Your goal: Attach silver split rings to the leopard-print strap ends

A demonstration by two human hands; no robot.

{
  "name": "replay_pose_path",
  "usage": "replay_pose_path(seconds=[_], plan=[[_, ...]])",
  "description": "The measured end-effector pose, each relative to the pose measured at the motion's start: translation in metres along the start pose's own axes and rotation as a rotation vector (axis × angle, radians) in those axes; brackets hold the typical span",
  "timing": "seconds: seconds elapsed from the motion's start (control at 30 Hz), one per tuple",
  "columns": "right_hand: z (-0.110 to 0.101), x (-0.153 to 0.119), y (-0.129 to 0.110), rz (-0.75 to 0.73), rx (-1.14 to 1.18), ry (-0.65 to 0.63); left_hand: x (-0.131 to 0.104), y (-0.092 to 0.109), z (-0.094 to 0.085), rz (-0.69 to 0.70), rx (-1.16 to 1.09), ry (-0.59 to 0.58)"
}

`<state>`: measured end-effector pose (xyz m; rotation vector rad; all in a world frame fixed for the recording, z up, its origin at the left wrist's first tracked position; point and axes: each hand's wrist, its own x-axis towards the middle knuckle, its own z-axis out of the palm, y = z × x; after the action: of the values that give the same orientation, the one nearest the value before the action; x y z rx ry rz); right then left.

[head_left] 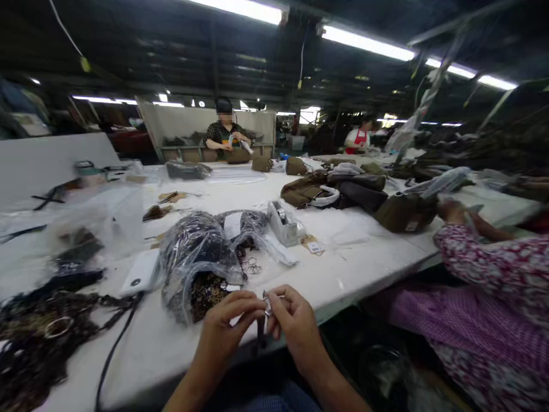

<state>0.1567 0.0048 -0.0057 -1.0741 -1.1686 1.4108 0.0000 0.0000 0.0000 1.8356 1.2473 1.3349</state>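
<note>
Near the table's front edge, my left hand point(227, 323) and my right hand point(294, 320) meet with fingers pinched at a small silvery metal piece point(268, 306). A short dark strip point(261, 332) hangs below it between the hands. The exact shape of the metal piece is blurred. Just beyond my left hand lies a clear plastic bag point(195, 246) with dark patterned fabric inside. Several metal rings point(252, 266) rest on the table beside that bag.
A tape dispenser point(283, 223) and a tag point(314, 247) lie ahead. Dark fabric and straps point(47, 332) cover the left, near a white box point(141, 272). Brown bags point(300, 190) are piled at centre right. A person's patterned sleeve point(480, 252) is at right; another person point(225, 131) sits across.
</note>
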Motion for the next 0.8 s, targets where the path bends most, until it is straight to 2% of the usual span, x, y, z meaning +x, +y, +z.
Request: replay_pose_path(seconds=[0.17,0.3,0.4,0.5,0.57,0.67,0.73,0.8], plan=[[0.003,-0.011,0.003,-0.039,-0.124,-0.03,-0.006,-0.007,0.005,-0.092,-0.065,0.075],[0.003,-0.018,0.011,-0.115,-0.242,0.017,-0.016,0.0,0.012,-0.29,-0.143,0.178],[0.002,-0.02,0.016,-0.213,-0.355,0.057,-0.023,0.012,0.016,-0.429,-0.264,0.207],[0.003,-0.018,0.019,-0.35,-0.433,0.038,-0.029,0.022,0.017,-0.454,-0.365,0.214],[0.005,-0.017,0.02,-0.393,-0.453,-0.024,-0.032,0.024,0.013,-0.444,-0.375,0.221],[0.008,-0.016,0.019,-0.39,-0.452,-0.136,-0.034,0.023,-0.01,-0.431,-0.271,0.268],[0.007,-0.016,0.018,-0.405,-0.447,-0.17,-0.033,0.023,-0.04,-0.413,-0.171,0.368],[0.003,-0.015,0.018,-0.415,-0.46,-0.16,-0.03,0.024,-0.079,-0.377,-0.058,0.512]])
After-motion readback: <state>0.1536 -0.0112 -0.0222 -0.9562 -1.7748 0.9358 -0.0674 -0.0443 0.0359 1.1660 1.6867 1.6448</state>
